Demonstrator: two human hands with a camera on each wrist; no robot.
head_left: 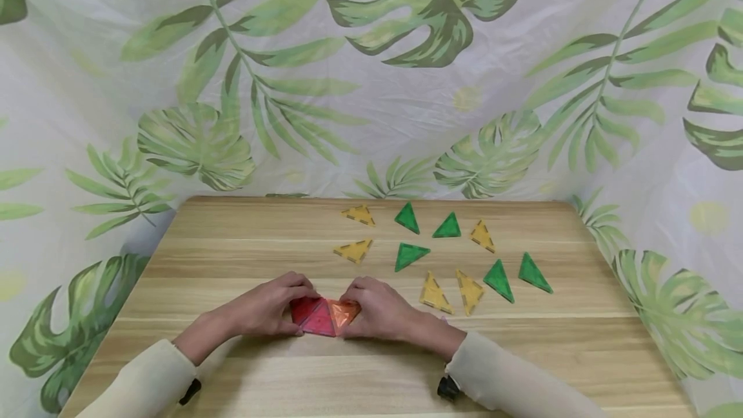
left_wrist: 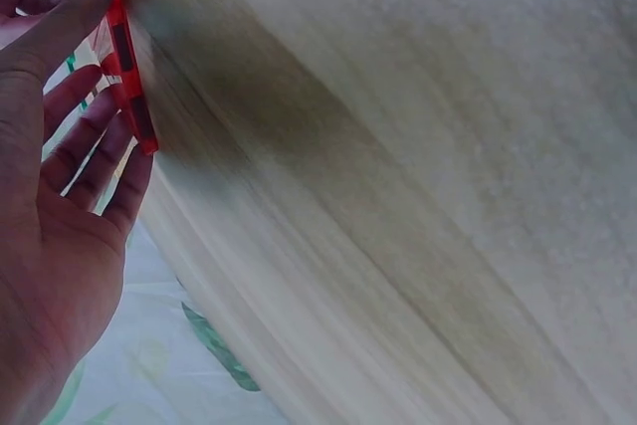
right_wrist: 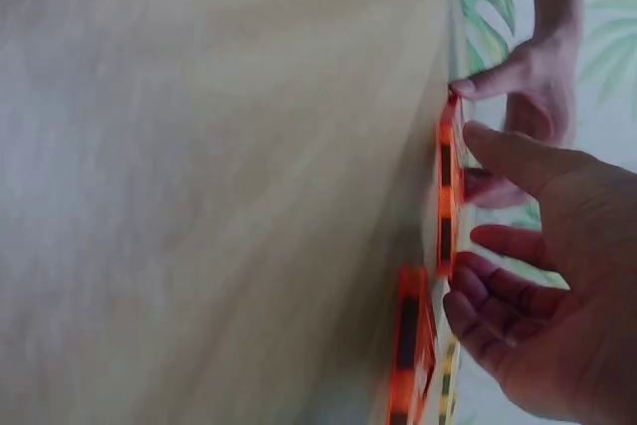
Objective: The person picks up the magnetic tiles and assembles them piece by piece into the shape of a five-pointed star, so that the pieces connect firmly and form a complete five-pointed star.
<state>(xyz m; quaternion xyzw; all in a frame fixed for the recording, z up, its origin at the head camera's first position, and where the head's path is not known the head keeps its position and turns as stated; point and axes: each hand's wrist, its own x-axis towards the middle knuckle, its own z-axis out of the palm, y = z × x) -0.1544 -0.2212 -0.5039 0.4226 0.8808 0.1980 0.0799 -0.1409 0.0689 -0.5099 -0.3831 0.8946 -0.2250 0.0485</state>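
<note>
Red triangular magnetic tiles lie edge to edge with an orange triangular magnetic tile near the front middle of the table. My left hand grips the left end of the red tiles, thumb on the near side and fingers on the far side. In the left wrist view, a red tile edge with dark magnets sits between thumb and fingers. My right hand pinches the orange tile on the right. The right wrist view shows a second orange tile below that hand, apart from its fingers.
Several green triangular tiles and yellow triangular tiles lie scattered across the back and right of the wooden table. A leaf-print cloth hangs behind the table. A small purplish piece shows beside the right forearm, mostly hidden.
</note>
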